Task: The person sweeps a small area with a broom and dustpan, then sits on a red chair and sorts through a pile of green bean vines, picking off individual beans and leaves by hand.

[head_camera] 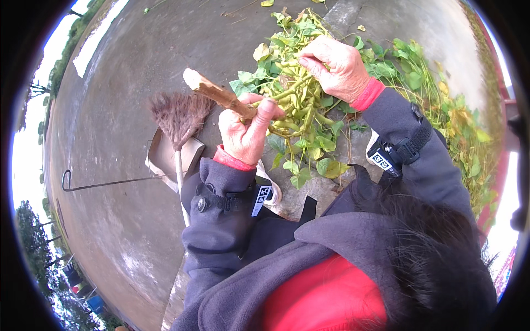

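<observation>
My left hand (248,134) grips a thick brown wooden stick or stalk (221,94) with a pale, bare end. Green pod-bearing stems, which look like a soybean plant (302,99), pass by its thumb and fingers. Whether the brown piece belongs to the plant, I cannot tell. My right hand (337,68) is bent over the upper part of the plant, thumb and forefinger pinched together among pods and leaves. Exactly what sits between those fingertips is hidden. Plump green pods hang in clusters between both hands, with leaves below and beyond them.
More cut leafy plants (459,120) lie in a heap along the right. On the concrete floor (112,120) to the left are a bristle broom (178,113), a dustpan (182,159) and a thin hooked metal rod (112,184). My shoes (271,186) show beneath my arms.
</observation>
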Action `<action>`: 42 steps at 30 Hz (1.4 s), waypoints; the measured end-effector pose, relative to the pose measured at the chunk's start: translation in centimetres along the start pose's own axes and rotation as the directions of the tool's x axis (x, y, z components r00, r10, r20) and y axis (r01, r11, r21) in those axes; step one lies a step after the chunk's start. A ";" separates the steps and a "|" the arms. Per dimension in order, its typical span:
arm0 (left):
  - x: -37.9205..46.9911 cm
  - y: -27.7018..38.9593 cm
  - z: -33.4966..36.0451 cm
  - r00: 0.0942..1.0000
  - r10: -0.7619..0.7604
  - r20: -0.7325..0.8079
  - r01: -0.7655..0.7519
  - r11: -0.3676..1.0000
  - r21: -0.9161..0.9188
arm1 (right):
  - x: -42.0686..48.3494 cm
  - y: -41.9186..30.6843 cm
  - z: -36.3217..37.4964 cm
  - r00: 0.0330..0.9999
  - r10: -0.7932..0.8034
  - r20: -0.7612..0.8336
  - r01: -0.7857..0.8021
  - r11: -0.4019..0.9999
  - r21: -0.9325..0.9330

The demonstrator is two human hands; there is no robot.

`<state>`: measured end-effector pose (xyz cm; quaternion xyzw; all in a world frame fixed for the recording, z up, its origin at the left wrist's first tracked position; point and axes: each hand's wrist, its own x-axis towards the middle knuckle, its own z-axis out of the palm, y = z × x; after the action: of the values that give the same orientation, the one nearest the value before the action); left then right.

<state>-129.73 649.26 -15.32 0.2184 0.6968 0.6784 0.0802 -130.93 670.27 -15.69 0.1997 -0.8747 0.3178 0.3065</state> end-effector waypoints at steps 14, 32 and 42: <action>2.4 -3.2 11.1 0.840 0.233 0.491 -0.355 0.919 0.171 | -5.3 -4.5 -6.8 0.696 0.717 0.031 -0.617 0.576 0.536; 5.2 -4.5 9.2 0.999 0.010 -0.044 -0.012 0.999 -0.035 | -1.7 -3.4 -16.8 0.991 -0.133 -0.016 0.061 0.345 0.936; 4.4 -7.1 7.9 0.875 -0.448 0.185 0.477 0.864 -0.163 | -2.0 -3.4 -11.6 0.989 0.007 0.145 -0.138 0.356 0.924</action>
<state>-131.84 658.41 -21.98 0.0827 0.6482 0.6897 0.3118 -122.89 676.01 -8.42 0.3171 -0.5651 0.7581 0.0739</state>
